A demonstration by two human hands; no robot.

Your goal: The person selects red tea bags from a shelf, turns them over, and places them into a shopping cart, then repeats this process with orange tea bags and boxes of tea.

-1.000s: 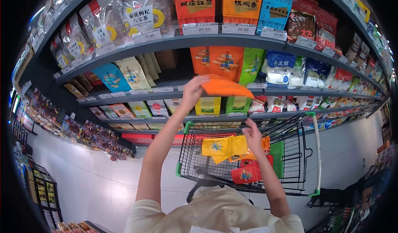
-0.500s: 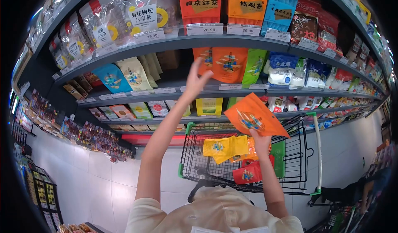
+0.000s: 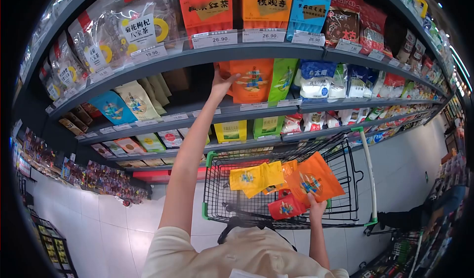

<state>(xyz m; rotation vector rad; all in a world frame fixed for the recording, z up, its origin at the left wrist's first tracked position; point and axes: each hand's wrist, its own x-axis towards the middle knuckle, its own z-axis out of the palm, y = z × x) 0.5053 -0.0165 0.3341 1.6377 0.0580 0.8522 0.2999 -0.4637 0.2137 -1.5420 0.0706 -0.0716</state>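
My right hand (image 3: 317,207) grips the lower edge of an orange pouch (image 3: 316,181) with a picture and black lettering, held over the wire shopping cart (image 3: 213,179). Up at the middle shelf, my left hand (image 3: 224,84) has its thumb and fingers closed around another orange pouch (image 3: 223,70). Part of that pouch is hidden by the hand. Just right of it stands a similar orange pouch (image 3: 252,83). Inside the cart lie yellow pouches (image 3: 249,178) and a red pouch (image 3: 286,208); other orange packs are partly covered by the held pouch.
A green pouch (image 3: 282,80), a blue pouch (image 3: 112,107) and a cream pouch (image 3: 138,100) share the middle shelf (image 3: 217,114). Above, the upper shelf edge (image 3: 187,53) with price tags juts out over my left hand. A person's dark-clothed leg (image 3: 402,220) shows at right.
My left hand has reached the shelf and closed on an orange pouch. My right hand has lowered its orange pouch toward the cart. The view has shifted slightly.
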